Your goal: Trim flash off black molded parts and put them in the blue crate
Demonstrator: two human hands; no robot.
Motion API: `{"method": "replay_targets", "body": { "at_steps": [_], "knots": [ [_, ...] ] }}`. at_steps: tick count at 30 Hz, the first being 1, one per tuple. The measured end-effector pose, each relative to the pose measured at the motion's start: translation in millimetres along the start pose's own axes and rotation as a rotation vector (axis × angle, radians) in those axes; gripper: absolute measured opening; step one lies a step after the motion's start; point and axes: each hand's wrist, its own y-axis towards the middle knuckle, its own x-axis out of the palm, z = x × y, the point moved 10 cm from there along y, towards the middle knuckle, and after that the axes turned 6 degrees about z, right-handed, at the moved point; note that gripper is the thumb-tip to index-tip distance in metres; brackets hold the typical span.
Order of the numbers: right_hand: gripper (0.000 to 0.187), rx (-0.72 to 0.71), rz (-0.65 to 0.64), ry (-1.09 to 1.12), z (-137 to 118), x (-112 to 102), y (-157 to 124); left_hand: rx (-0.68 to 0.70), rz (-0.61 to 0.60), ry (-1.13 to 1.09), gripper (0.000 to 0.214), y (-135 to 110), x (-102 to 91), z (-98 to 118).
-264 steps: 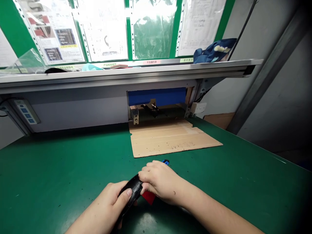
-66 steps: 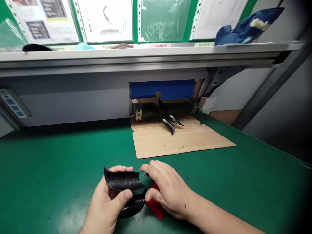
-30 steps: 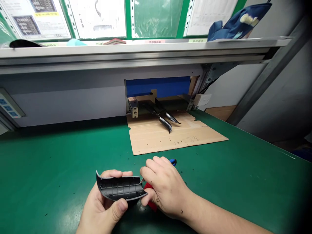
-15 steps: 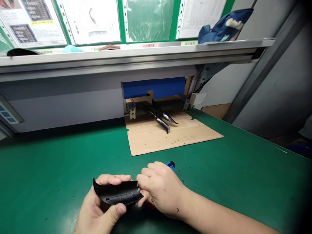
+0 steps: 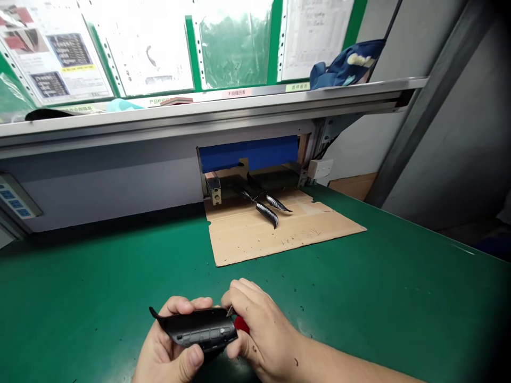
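Leftmost, cut off by the edge of view, one power strip point(image 5: 18, 201) against the back panel point(image 5: 112, 186). Above, four plastic sleeves point(image 5: 147, 50) in a row, cut off at the top, with print too bright or too small to read. Nearer, the left hand point(image 5: 157, 351), half closed, with thumb on the near rim and fingers on the far rim of one black shell point(image 5: 202, 329), pinching it over the tabletop point(image 5: 120, 266). Hollow side up, tilted, pointed end to the left; underside lost in shadow. At the shell's right end, one small metal tip point(image 5: 230, 310), then one red piece point(image 5: 241, 324), mostly hidden by the right hand point(image 5: 265, 332). Fingers curled there, thumb bent in below, closed around the red piece. Hard to tell: any join between tip and red piece, any contact between tip and shell. Both arms cut off at the lower edge. Farther back, below one blue flap point(image 5: 249, 153), two striped black pieces point(image 5: 266, 215) on one cardboard sheet point(image 5: 247, 247), with more shapes behind, too dim to count. Right of the hands, dark crumbs point(image 5: 302, 307), likewise uncounted. Farther right, one white box point(image 5: 320, 168); above it, one dark blue cloth point(image 5: 343, 66) on the shelf point(image 5: 223, 119).
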Motion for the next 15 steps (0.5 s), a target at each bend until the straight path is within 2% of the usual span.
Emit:
{"method": "replay_targets", "body": {
  "at_steps": [3,6,7,9,12,14,15],
  "knots": [
    [0.071,0.021,-0.188,0.121,3.0,13.1,-1.3,0.011,0.014,0.041,0.054,0.2,-1.4,2.7],
    [0.067,0.118,-0.364,0.295,13.3,23.1,-4.3,0.034,0.051,0.068,0.057,0.5,-3.0,13.6],
    [0.066,0.121,-0.364,0.264,17.5,22.0,-3.5,0.045,0.071,0.059,0.057,1.1,-4.3,18.4],
    [0.061,0.035,-0.348,0.045,21.1,20.0,-1.6,0.042,0.115,0.011,0.052,3.7,-8.1,25.3],
    [0.035,-0.114,-0.415,-0.355,25.0,32.0,-7.1,-0.052,0.179,-0.112,0.028,9.3,-15.7,20.9],
    [0.017,-0.129,-0.478,-0.455,29.7,41.3,-12.7,-0.090,0.184,-0.150,0.010,12.5,-17.9,16.6],
    [0.014,-0.135,-0.486,-0.465,29.9,43.3,-14.1,-0.090,0.173,-0.124,0.008,13.9,-18.2,15.9]
  ]
}}
